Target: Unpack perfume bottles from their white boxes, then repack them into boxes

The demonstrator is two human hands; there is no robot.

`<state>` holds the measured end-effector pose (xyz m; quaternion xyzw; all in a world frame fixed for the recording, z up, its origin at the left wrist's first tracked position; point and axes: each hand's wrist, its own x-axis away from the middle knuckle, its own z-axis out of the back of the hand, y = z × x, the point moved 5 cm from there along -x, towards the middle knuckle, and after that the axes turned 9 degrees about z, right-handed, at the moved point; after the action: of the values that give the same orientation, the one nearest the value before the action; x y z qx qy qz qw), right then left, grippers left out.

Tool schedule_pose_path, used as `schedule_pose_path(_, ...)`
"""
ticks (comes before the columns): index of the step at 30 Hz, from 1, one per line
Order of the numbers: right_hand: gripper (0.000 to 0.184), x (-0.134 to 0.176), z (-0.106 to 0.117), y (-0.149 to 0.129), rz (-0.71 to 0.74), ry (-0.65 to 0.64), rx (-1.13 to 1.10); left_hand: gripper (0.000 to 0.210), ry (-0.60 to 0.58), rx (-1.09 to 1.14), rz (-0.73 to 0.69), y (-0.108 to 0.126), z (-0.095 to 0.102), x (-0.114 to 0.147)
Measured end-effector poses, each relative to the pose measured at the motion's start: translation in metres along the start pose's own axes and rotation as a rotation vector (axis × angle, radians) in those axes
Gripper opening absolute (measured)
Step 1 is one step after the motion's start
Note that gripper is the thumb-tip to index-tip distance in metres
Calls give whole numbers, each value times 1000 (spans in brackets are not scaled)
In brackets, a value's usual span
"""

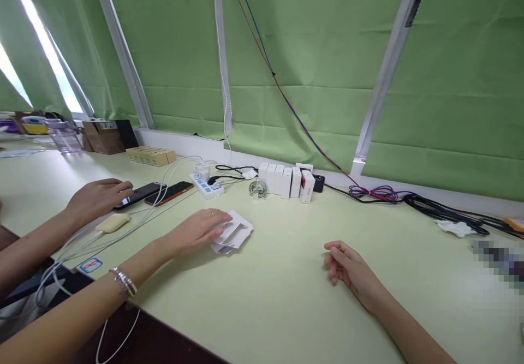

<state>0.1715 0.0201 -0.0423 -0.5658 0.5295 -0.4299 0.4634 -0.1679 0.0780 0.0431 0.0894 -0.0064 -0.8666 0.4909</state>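
My left hand (200, 230), wearing a ring and a silver bracelet, lies with outstretched fingers on a small pile of white folded card (237, 234). The pile looks like opened-out packaging, and its left part is hidden beneath the fingers. Farther right, my right hand (354, 271) rests over the bare tabletop (282, 293), palm turned inward. Its fingers are loosely bent and apart, with nothing in them. Behind both hands, a row of small white boxes (285, 183) stands upright near the wall.
A co-worker's hand (100, 197) is beside a black phone (139, 195) at left; another phone (168, 193) lies close by. White cables run past a power strip (207, 185). Coiled black cables (438, 211) lie at right. Yellowish boxes (150, 155) sit at the back left.
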Motion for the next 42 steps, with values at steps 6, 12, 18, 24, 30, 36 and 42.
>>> schedule_pose_path(6,30,0,3,2,1,-3,12,54,-286,-45,54,9,-38,-12)
schedule_pose_path(12,31,1,3,1,7,6,-17,58,-295,-32,61,10,-57,-43)
schedule_pose_path(18,29,2,3,0,13,14,-9,62,-183,-22,162,-21,-64,-64)
schedule_pose_path(24,28,0,1,1,23,-1,-1,54,-189,8,54,-23,-57,-78)
schedule_pose_path(30,28,1,-1,-1,24,-19,4,52,-130,14,-6,-12,-56,-82)
schedule_pose_path(36,29,0,0,-2,26,-17,-8,53,-126,26,11,-4,-64,-90)
schedule_pose_path(42,30,0,-1,-3,21,-24,-17,54,-104,64,38,2,-42,-88)
